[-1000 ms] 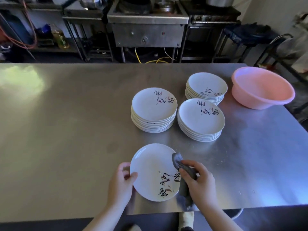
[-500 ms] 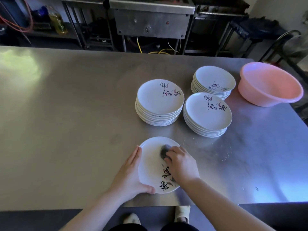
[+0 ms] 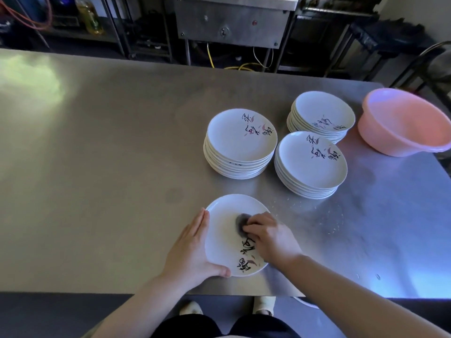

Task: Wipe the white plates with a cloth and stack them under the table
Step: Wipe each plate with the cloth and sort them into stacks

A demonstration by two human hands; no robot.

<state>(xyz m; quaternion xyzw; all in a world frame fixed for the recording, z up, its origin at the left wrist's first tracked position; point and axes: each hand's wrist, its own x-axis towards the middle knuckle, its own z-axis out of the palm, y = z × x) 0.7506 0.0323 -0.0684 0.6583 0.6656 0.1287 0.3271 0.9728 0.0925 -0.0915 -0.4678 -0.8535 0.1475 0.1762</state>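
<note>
Now cloth (image 3: 242,224) under right hand (image 3: 272,237), on plate (image 3: 223,237).

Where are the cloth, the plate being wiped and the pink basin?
cloth (image 3: 242,224), head view, grey bunched end.
plate (image 3: 223,240), head view, bare white centre.
pink basin (image 3: 375,129), head view, outer wall.

Lay flat near the table's (image 3: 97,167) front edge: one white plate (image 3: 223,242) with black brush lettering, steadied at its left rim by the left hand (image 3: 192,250). Pressed onto its middle under the right hand (image 3: 271,237): a small grey cloth (image 3: 242,223). Stood farther back, close together: three stacks of matching plates (image 3: 240,142) (image 3: 311,164) (image 3: 321,115), lettering up.
</note>
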